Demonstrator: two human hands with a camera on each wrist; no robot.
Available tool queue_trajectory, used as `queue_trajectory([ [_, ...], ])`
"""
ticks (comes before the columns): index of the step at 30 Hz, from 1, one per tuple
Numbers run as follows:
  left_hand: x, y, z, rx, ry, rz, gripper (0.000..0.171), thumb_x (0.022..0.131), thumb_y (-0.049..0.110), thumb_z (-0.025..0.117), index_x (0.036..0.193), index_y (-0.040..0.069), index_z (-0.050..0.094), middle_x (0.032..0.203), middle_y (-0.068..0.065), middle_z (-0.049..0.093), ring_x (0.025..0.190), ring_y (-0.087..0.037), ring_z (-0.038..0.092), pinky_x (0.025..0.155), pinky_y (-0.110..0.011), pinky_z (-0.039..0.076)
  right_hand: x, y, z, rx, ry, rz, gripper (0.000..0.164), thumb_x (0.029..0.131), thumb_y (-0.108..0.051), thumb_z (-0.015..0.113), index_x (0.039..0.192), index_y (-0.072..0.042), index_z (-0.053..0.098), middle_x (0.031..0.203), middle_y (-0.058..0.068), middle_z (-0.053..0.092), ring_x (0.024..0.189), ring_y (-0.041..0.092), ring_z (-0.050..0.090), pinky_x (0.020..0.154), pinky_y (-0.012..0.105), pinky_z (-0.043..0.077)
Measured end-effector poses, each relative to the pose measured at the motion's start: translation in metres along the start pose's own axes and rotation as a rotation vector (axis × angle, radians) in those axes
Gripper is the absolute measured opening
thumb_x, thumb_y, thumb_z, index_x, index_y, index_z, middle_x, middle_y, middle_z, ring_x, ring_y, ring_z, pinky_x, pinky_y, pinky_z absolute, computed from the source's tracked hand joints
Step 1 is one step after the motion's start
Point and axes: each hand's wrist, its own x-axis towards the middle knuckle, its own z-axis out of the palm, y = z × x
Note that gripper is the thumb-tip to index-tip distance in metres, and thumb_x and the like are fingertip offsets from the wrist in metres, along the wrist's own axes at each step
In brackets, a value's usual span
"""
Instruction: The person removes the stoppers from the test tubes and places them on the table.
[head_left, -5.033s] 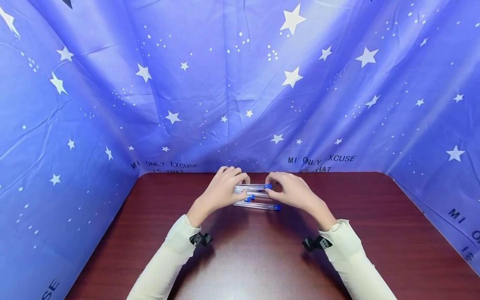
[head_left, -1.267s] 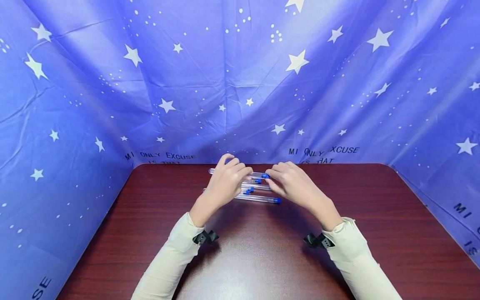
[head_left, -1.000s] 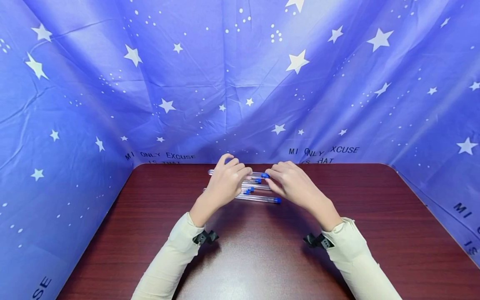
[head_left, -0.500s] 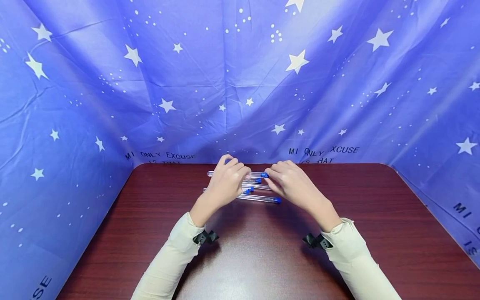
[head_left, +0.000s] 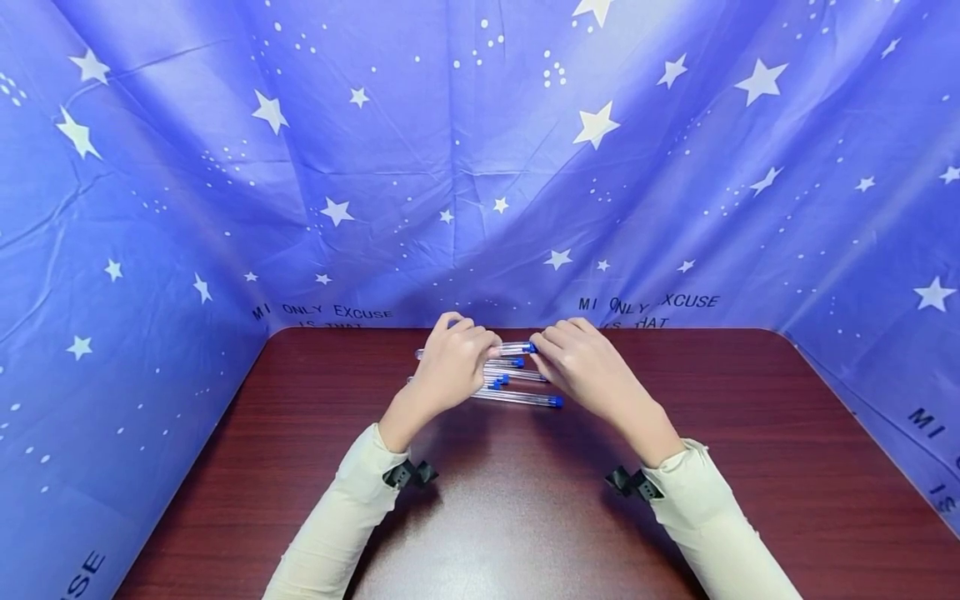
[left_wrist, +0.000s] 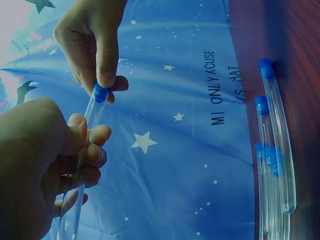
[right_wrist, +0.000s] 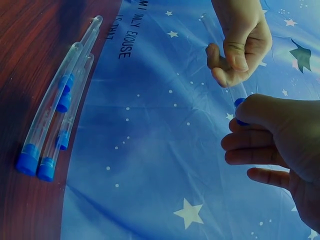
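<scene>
A clear test tube (left_wrist: 94,114) with a blue stopper (left_wrist: 100,93) at its right end is held above the table. My left hand (head_left: 453,364) grips the tube's glass body, thumb against the curled fingers, and covers its middle in the head view. Thumb and fingertips of my right hand (head_left: 581,365) pinch the stopper, which sits at the tube's mouth. Below and nearer to me lie several more test tubes (head_left: 521,398) with blue stoppers, partly hidden by the left hand in the head view.
The dark red wooden table (head_left: 480,500) reaches back to a blue curtain (head_left: 480,167) with white stars, which encloses the back and both sides. Black straps with small devices (head_left: 636,482) sit at both wrists.
Five seconds ago both hands were at the group of tubes; now one tube is held above the others. Over the last second its stoppered end has risen slightly relative to its left end.
</scene>
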Motion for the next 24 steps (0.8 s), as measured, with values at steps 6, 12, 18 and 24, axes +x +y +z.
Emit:
queue_trajectory([
  [6,-0.0002,0.0015,0.0002,-0.004,-0.001,0.000,0.020,0.100,0.018,0.060,0.088,0.012,0.075,0.081,0.002,0.075,0.076,-0.019,0.063,0.097,-0.042,0.046,-0.0008,0.0003,-0.0008,0.018,-0.002,-0.001,0.019,0.081,-0.008,0.079,0.097,0.000,0.073,0.083,0.008,0.069,0.079,0.027,0.063,0.082,0.041,0.052],
  [12,0.0001,0.0014,0.0013,0.002,0.014,0.015,0.017,0.099,0.019,0.063,0.088,0.013,0.075,0.081,0.003,0.074,0.076,-0.018,0.063,0.097,-0.043,0.046,-0.0007,0.0003,-0.0008,0.025,-0.016,0.004,0.013,0.082,-0.007,0.076,0.093,-0.002,0.071,0.080,0.007,0.066,0.077,0.027,0.062,0.080,0.041,0.051],
  [18,0.0001,-0.0004,0.0027,-0.012,0.008,0.035,0.017,0.098,0.022,0.065,0.090,0.014,0.077,0.079,0.003,0.074,0.076,-0.017,0.064,0.099,-0.043,0.045,-0.0022,0.0002,0.0002,0.043,-0.018,0.009,0.010,0.081,-0.004,0.075,0.089,-0.001,0.069,0.077,0.006,0.064,0.075,0.027,0.060,0.079,0.040,0.051],
  [24,-0.0005,-0.0024,0.0040,-0.018,0.020,0.070,0.013,0.095,0.022,0.070,0.087,0.015,0.077,0.075,0.004,0.072,0.074,-0.016,0.064,0.101,-0.042,0.044,-0.0029,-0.0002,0.0000,0.048,-0.038,0.014,0.010,0.081,-0.004,0.076,0.086,-0.002,0.068,0.075,0.005,0.061,0.073,0.026,0.059,0.078,0.040,0.050],
])
